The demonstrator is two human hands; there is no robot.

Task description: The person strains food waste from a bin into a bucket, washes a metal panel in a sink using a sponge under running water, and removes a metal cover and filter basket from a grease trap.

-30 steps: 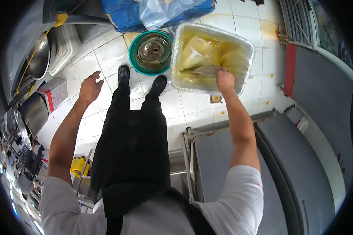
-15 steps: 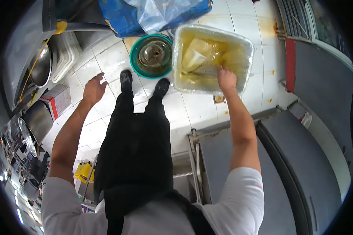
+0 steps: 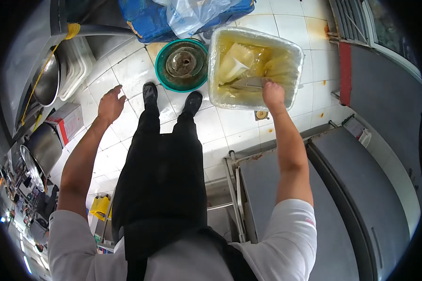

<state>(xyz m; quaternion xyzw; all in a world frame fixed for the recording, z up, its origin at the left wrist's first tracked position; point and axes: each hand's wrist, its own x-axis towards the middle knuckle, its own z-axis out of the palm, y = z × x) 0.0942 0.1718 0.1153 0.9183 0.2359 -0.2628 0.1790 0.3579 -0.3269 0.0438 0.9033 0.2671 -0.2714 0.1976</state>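
Right fingers (image 3: 269, 86) tight around a flat tool (image 3: 246, 83) over the plastic-lined tub (image 3: 213, 68), left fingers (image 3: 112, 92) loosely apart

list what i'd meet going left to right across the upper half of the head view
Round metal vessel, stacked white trays, left hand, teal basin, plastic-lined tub, red panel.

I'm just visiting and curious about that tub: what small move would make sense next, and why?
Perhaps the right hand should raise the pale tool slightly and let it drip over the plastic-lined tub. The tool sits low inside, among wet-looking yellowish contents, and tiled floor surrounds the tub, so drips could land there.
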